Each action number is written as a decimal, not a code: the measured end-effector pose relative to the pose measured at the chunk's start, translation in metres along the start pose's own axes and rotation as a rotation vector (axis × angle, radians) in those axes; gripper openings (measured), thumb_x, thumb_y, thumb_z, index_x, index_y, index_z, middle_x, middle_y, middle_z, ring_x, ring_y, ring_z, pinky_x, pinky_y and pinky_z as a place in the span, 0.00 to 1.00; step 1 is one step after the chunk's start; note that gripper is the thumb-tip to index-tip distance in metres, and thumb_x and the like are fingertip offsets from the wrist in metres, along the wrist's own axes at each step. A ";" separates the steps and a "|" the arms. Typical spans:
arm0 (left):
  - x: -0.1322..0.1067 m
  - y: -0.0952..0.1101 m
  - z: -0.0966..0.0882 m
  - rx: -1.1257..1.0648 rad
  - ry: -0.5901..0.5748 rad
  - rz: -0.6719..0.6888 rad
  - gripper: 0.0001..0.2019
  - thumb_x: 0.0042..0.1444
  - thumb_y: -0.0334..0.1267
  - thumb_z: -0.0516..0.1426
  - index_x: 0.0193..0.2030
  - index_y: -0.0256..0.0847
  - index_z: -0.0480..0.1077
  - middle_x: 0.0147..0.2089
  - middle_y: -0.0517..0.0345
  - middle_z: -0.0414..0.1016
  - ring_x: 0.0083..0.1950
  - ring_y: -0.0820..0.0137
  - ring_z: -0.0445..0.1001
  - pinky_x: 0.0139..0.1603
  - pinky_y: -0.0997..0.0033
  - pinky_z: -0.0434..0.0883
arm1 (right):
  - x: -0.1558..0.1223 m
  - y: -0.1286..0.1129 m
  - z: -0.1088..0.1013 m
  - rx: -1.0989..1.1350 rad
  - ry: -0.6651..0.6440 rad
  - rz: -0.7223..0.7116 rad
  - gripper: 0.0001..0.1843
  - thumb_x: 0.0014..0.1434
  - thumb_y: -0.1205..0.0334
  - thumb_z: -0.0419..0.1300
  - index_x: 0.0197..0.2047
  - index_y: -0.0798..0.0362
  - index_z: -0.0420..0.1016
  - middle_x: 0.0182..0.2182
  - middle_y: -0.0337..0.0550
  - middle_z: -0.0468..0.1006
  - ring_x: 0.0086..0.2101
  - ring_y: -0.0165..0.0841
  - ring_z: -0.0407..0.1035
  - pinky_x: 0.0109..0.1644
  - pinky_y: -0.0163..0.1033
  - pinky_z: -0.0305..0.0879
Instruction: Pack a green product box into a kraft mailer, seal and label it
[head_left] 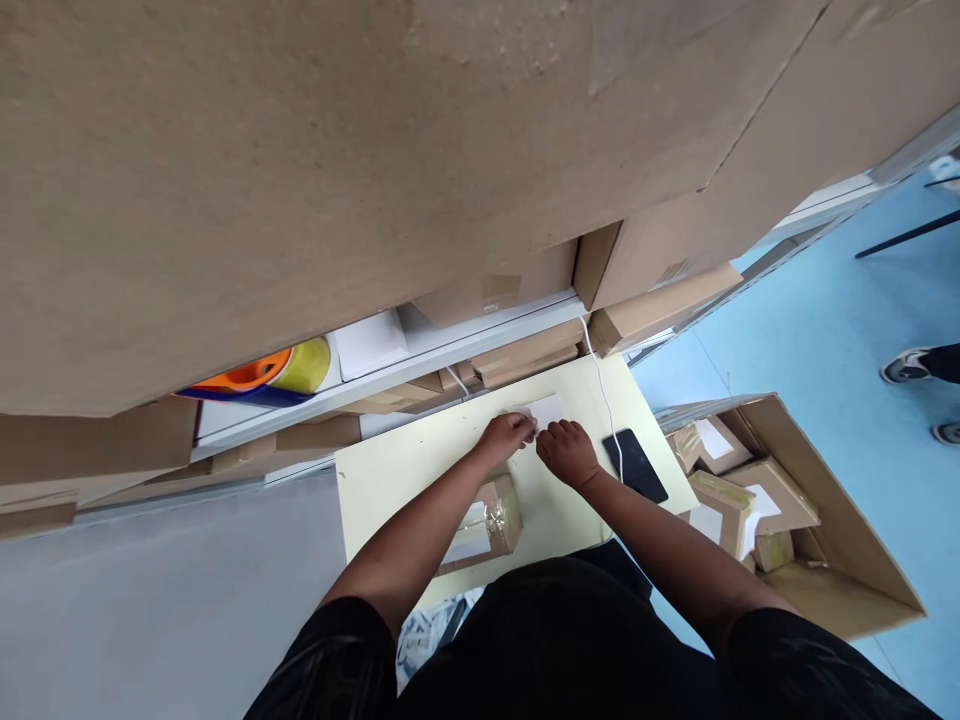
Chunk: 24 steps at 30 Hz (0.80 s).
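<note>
Over the pale yellow table (409,490), my left hand (508,437) and my right hand (568,452) are close together, fingers pinched. Between them is a small white paper slip (547,408); both sets of fingertips meet at its near edge. My fingers partly cover the slip, so any print on it is hidden. Nearer my body, below my left hand, a cardboard box (506,515) sealed with clear tape lies on the table with a white label on it. To the right of my right hand rests a black phone (634,466), crossed by a white cable (602,385).
A large open carton (862,540) with several labelled boxes stands on the blue floor to the right. Shelving (450,350) with cardboard boxes runs behind the table, holding an orange tape dispenser (247,375). Big cartons (375,150) loom overhead. Another person's shoe (904,366) appears far right.
</note>
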<state>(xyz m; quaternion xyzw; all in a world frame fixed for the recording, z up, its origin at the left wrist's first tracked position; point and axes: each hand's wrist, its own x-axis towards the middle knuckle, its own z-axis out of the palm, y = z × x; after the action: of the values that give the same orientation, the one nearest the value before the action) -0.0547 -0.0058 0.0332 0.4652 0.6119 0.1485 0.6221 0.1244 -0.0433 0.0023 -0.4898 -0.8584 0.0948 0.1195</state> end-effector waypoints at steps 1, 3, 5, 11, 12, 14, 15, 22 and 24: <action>0.001 0.001 0.001 -0.018 0.013 -0.019 0.18 0.60 0.53 0.58 0.35 0.37 0.76 0.36 0.51 0.82 0.39 0.66 0.80 0.37 0.69 0.76 | -0.001 0.000 0.001 -0.001 -0.008 0.004 0.13 0.68 0.65 0.56 0.33 0.54 0.78 0.31 0.48 0.76 0.33 0.38 0.62 0.38 0.44 0.45; 0.001 0.000 0.002 -0.027 0.049 -0.046 0.16 0.60 0.50 0.59 0.34 0.37 0.76 0.36 0.50 0.82 0.38 0.67 0.81 0.36 0.70 0.75 | -0.002 0.000 0.002 -0.005 -0.023 0.011 0.13 0.68 0.65 0.56 0.32 0.54 0.78 0.31 0.49 0.76 0.34 0.39 0.62 0.38 0.44 0.45; 0.000 -0.001 0.003 -0.007 0.089 -0.054 0.16 0.60 0.49 0.59 0.34 0.37 0.77 0.36 0.51 0.82 0.37 0.66 0.81 0.34 0.70 0.75 | -0.003 0.001 0.003 -0.004 -0.042 0.012 0.13 0.68 0.66 0.56 0.32 0.54 0.78 0.31 0.49 0.76 0.34 0.39 0.63 0.38 0.44 0.46; 0.001 -0.003 0.004 0.037 0.124 -0.076 0.16 0.59 0.50 0.62 0.31 0.38 0.75 0.34 0.52 0.82 0.36 0.66 0.81 0.33 0.71 0.75 | -0.005 -0.001 0.005 0.005 -0.076 0.006 0.12 0.68 0.67 0.55 0.34 0.54 0.77 0.32 0.49 0.76 0.35 0.39 0.63 0.39 0.43 0.48; 0.002 -0.003 0.004 0.017 0.121 -0.100 0.15 0.59 0.48 0.62 0.31 0.38 0.75 0.35 0.51 0.82 0.36 0.66 0.81 0.33 0.71 0.76 | -0.005 -0.001 0.006 0.003 -0.073 0.002 0.12 0.68 0.67 0.55 0.34 0.54 0.77 0.32 0.49 0.76 0.35 0.40 0.63 0.39 0.44 0.48; 0.005 -0.004 0.004 -0.020 0.119 -0.141 0.12 0.59 0.44 0.61 0.31 0.38 0.74 0.35 0.50 0.83 0.36 0.66 0.81 0.33 0.71 0.76 | -0.006 -0.001 0.006 0.001 -0.068 0.002 0.13 0.69 0.66 0.55 0.33 0.54 0.77 0.32 0.49 0.76 0.35 0.40 0.64 0.39 0.44 0.49; 0.006 -0.005 0.003 -0.028 0.120 -0.150 0.11 0.59 0.43 0.62 0.31 0.38 0.73 0.35 0.50 0.83 0.35 0.66 0.81 0.33 0.71 0.76 | -0.006 -0.002 0.006 0.001 -0.066 0.008 0.13 0.69 0.64 0.55 0.33 0.54 0.77 0.32 0.49 0.76 0.35 0.40 0.64 0.39 0.44 0.49; 0.004 -0.012 -0.002 -0.064 0.136 -0.110 0.10 0.56 0.42 0.63 0.30 0.39 0.71 0.29 0.55 0.79 0.31 0.71 0.77 0.32 0.74 0.74 | -0.009 -0.001 0.004 0.064 -0.098 0.219 0.14 0.67 0.51 0.59 0.43 0.55 0.75 0.38 0.51 0.77 0.39 0.42 0.67 0.43 0.44 0.56; 0.003 -0.012 -0.007 -0.108 0.136 -0.092 0.08 0.54 0.41 0.64 0.31 0.39 0.72 0.30 0.56 0.78 0.31 0.71 0.77 0.32 0.75 0.74 | -0.013 0.003 0.003 0.107 -0.089 0.304 0.17 0.67 0.51 0.59 0.48 0.56 0.74 0.41 0.52 0.76 0.41 0.43 0.67 0.45 0.44 0.59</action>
<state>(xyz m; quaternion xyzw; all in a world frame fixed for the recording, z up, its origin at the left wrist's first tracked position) -0.0649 -0.0078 0.0233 0.3913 0.6646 0.1840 0.6094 0.1323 -0.0526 -0.0032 -0.6022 -0.7726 0.1792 0.0915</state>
